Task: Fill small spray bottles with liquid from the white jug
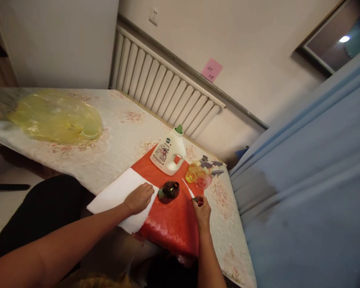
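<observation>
My left hand [141, 197] lies on a folded white cloth [117, 190], fingers bent and pressed together against it near its right edge. Pinched in my right hand [202, 208] is a thin white tube [188, 189] with a dark head, its free end pointing up and left. Between my hands a dark brown bottle [168, 192] with an open neck stands on a red plastic sheet [174, 220]. Beyond it is a white handled detergent jug [169, 154] with green at its mouth. Yellow [192, 173] and pink [204, 182] clear bottles with grey tops are grouped beyond my right hand.
A flowered cloth covers the table [120, 132]. A yellow plastic bag [58, 116] rests at the left. Behind the table are a radiator [162, 86] and a wall with a pink note [212, 70]. A blue curtain [303, 180] hangs along the right side.
</observation>
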`<state>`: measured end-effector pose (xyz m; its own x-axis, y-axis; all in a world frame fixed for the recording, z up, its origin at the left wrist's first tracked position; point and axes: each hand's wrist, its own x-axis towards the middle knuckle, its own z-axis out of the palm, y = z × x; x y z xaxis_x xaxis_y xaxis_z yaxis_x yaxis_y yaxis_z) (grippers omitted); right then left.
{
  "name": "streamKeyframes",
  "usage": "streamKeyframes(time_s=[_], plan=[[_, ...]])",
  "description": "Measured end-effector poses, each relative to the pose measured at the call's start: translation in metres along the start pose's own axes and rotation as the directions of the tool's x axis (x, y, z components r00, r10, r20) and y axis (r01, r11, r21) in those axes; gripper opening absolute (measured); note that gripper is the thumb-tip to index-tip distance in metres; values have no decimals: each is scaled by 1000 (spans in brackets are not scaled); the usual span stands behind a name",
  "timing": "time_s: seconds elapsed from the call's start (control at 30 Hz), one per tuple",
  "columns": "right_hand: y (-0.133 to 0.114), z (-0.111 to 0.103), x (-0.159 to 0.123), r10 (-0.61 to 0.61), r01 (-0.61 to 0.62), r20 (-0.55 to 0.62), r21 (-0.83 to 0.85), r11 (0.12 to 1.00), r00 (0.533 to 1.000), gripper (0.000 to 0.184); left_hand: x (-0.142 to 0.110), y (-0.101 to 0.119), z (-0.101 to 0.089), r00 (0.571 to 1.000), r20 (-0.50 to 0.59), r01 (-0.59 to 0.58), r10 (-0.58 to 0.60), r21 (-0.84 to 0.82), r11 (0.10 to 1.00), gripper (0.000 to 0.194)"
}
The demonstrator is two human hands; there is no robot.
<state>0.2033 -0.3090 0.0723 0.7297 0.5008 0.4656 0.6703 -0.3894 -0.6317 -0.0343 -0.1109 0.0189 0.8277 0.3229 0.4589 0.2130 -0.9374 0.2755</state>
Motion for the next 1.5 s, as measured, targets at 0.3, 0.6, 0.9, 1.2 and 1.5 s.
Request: streamKeyframes(time_s=[0.3,0.6,0.9,1.2,1.5], plan=[[-51,-59,19,-24,21,30,95,995,999,31,-1,0,1,1000,-8,-12,12,9,1000,15],[-103,-78,28,-284,304,219,-63,950,933,19,-1,-1,3,1000,-20,-5,5,17,1000,15],[-142,-52,46,-494,601,418,-175,780,762,19,-2,0,1,1000,-4,4,-4,22,1000,15],[-158,-6,43,-389,615,580,-260,744,716,22,-3,0,2,1000,-15,13,-13,-7,1000,15],[-154,11,41,-264,532,641,-268,803,721,34,-1,1,1,1000,11,30,-30,-24,999,14]])
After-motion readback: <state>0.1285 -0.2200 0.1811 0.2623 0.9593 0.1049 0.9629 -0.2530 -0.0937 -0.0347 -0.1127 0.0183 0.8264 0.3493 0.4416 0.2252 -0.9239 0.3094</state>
